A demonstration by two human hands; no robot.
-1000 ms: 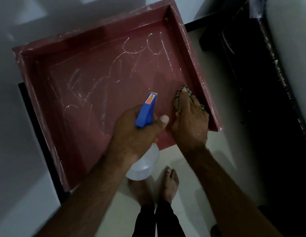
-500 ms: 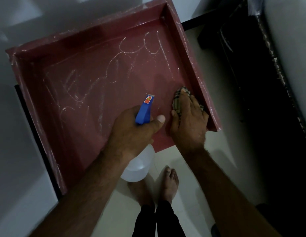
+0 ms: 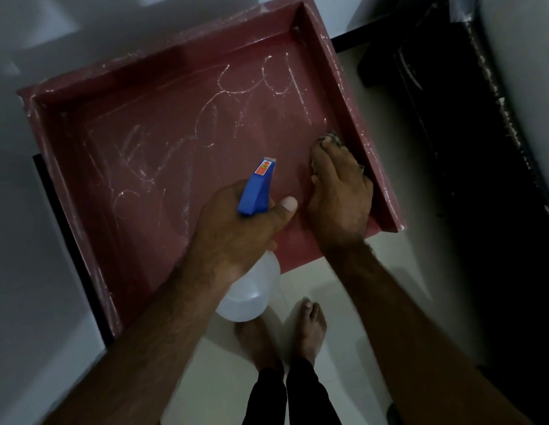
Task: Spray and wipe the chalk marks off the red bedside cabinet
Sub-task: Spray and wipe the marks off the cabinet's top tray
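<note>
While left hand grips the spray bottle, right hand, pressed flat, mostly hides the cloth.

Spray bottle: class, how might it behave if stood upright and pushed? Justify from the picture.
The spray bottle is probably stiff: its translucent body looks rounded in the left hand. It may tip, its blue trigger head sitting high. Lying down, it would likely roll.

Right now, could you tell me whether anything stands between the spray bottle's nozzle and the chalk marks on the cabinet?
Nothing visible does. The left hand points the spray bottle at open chalk marks; the right hand presses the cloth aside, by the rim.
</note>
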